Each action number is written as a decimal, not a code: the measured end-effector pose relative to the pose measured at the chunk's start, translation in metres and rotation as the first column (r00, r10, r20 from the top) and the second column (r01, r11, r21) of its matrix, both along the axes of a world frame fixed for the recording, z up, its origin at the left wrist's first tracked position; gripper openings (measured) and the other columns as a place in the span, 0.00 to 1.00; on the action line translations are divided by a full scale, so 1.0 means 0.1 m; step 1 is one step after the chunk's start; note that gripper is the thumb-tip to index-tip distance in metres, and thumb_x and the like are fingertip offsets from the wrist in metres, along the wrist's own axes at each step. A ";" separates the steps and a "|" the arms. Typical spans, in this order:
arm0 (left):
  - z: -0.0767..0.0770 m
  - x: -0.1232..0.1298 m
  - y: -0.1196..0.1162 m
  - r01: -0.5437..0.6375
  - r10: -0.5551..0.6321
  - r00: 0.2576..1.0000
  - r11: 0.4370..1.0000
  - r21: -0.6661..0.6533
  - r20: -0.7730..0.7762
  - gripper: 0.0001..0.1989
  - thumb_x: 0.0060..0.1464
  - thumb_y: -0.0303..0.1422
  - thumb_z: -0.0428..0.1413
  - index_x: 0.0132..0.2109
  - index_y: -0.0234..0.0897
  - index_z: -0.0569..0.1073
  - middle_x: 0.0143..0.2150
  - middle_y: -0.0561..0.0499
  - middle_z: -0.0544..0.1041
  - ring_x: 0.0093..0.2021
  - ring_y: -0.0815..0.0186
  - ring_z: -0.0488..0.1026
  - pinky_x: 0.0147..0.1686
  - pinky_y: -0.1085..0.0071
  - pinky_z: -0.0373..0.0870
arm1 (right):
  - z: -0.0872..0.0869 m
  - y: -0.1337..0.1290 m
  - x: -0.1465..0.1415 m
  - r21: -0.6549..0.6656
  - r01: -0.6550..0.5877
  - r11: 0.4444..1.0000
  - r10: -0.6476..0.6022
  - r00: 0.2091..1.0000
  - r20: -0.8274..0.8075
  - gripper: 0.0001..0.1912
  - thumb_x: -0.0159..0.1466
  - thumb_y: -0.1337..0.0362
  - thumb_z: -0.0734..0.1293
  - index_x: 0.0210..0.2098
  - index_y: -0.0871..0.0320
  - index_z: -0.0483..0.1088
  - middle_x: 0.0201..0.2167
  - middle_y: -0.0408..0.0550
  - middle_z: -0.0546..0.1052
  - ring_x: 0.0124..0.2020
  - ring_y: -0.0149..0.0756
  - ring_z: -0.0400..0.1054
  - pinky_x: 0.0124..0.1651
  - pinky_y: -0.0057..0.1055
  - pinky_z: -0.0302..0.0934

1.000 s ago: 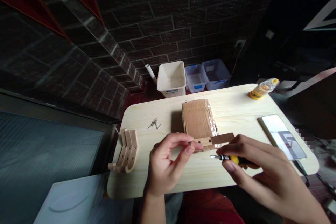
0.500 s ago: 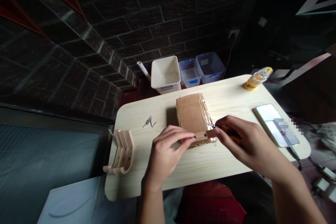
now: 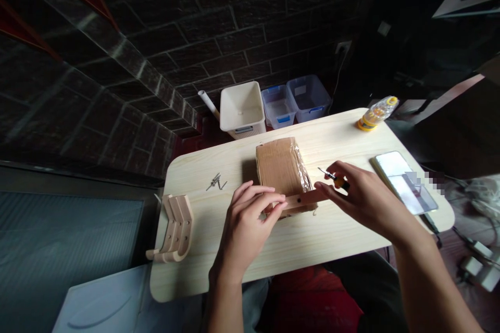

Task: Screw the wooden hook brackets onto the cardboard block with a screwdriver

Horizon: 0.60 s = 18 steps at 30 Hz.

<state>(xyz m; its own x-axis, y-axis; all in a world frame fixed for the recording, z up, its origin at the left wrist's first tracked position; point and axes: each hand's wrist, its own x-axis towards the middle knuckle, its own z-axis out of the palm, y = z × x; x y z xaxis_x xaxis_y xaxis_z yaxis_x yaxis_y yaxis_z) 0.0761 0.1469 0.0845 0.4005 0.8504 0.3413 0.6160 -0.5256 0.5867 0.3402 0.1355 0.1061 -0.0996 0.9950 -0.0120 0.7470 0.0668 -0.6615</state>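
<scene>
My left hand (image 3: 248,223) pinches the left end of a narrow wooden strip (image 3: 307,197) between thumb and fingertips. Dark holes show in the strip, which lies across the near edge of a cardboard box (image 3: 278,166). In my right hand (image 3: 367,200) is a screwdriver (image 3: 340,182) with a yellow and black handle, its thin shaft pointing up and left, clear of the strip. The right thumb is at the strip's right end; whether it presses on it I cannot tell. Several screws (image 3: 216,182) lie loose left of the box.
Curved wooden pieces (image 3: 177,229) with holes stand at the table's left end. A clear bottle with yellow cap (image 3: 377,113) is at the back right, with a phone (image 3: 406,182) nearer. Behind the table (image 3: 219,255) are a cream bin (image 3: 242,109) and clear plastic boxes (image 3: 279,106).
The screwdriver has lifted off the strip, and its tip has swung up and to the right. My right fingers have opened out somewhat. The left hand still holds the strip.
</scene>
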 end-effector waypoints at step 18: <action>-0.33 -0.03 0.05 0.023 -0.011 0.997 0.988 -0.150 0.081 0.06 0.64 0.30 0.62 0.48 0.42 0.80 0.41 0.48 0.84 0.41 0.62 0.80 0.47 0.64 0.76 | -0.12 0.05 0.03 -0.168 -0.055 0.984 0.058 0.998 0.009 0.17 0.69 0.53 0.66 0.28 0.53 0.61 0.22 0.40 0.70 0.22 0.31 0.58 0.28 0.31 0.47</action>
